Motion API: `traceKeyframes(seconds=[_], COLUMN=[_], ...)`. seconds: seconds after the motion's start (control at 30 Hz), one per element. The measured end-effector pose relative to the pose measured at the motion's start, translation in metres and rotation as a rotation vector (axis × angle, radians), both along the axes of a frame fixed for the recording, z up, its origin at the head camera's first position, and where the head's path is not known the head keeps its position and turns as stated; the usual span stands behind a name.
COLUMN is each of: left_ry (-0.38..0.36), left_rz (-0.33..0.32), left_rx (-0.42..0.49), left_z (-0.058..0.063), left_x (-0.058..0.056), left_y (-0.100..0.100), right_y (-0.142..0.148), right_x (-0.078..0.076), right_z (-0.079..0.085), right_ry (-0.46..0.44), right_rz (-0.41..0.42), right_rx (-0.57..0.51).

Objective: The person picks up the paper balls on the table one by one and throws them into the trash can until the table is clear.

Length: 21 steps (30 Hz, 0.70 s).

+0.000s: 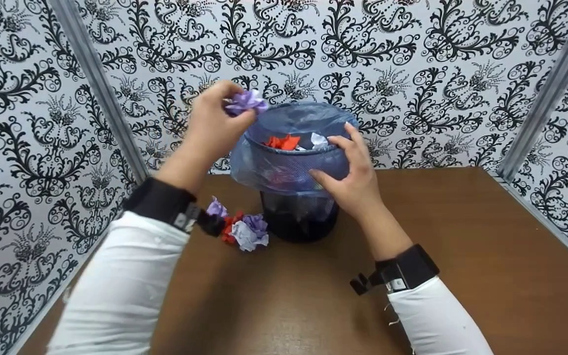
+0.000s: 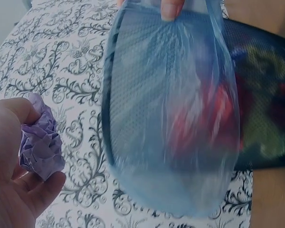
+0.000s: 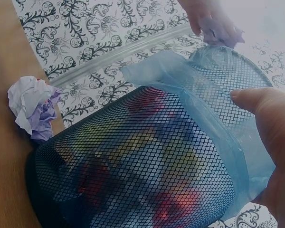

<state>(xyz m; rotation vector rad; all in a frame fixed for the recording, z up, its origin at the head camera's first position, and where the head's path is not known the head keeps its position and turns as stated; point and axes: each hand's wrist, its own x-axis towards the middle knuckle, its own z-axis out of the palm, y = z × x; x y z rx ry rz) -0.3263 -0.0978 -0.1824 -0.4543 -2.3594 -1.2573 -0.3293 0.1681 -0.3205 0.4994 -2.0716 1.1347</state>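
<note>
My left hand (image 1: pixel 217 121) pinches a crumpled purple paper ball (image 1: pixel 247 102) at the left rim of a mesh bin; the left wrist view shows the same purple ball (image 2: pixel 42 142) between thumb and fingers. Black mesh forms the bin (image 3: pixel 147 156), and a translucent blue bag (image 1: pixel 284 170) is folded over its rim. My right hand (image 1: pixel 355 175) grips the bin's right rim, thumb on the outside and fingers over the edge. Inside near the top lie a red paper (image 1: pixel 284 142) and a white paper (image 1: pixel 319 141). More coloured paper shows through the mesh.
Left of the bin's base, several crumpled papers lie on the brown table (image 1: pixel 284 301), among them a white ball (image 1: pixel 247 236) and a purple ball (image 1: pixel 216 207). Patterned wall panels (image 1: pixel 274 39) stand behind and to the sides, joined by metal corner posts (image 1: pixel 101 88).
</note>
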Motion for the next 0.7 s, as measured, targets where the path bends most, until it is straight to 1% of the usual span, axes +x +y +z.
traceKeyframes(seconds=[0.2, 0.3, 0.37, 0.53, 0.7], left_ry=[0.011, -0.011, -0.013, 0.016, 0.002], left_rz=[-0.029, -0.059, -0.050, 0.006, -0.001], left_rx=[-0.013, -0.012, -0.045, -0.159, -0.178], left_z=[-0.007, -0.010, -0.013, -0.017, -0.021], left_x=[-0.014, -0.019, -0.021, -0.024, -0.026], left_y=[0.029, 0.042, 0.048, 0.060, 0.063], right_y=[0.001, 0.000, 0.001, 0.001, 0.001], right_x=[0.000, 0.001, 0.000, -0.002, -0.003], right_z=[-0.001, -0.001, 0.000, -0.001, -0.002], right_ry=[-0.009, -0.011, -0.010, 0.006, 0.017], right_rz=[-0.005, -0.009, -0.010, -0.013, -0.007], right_rx=[0.007, 0.012, 0.014, 0.016, 0.015])
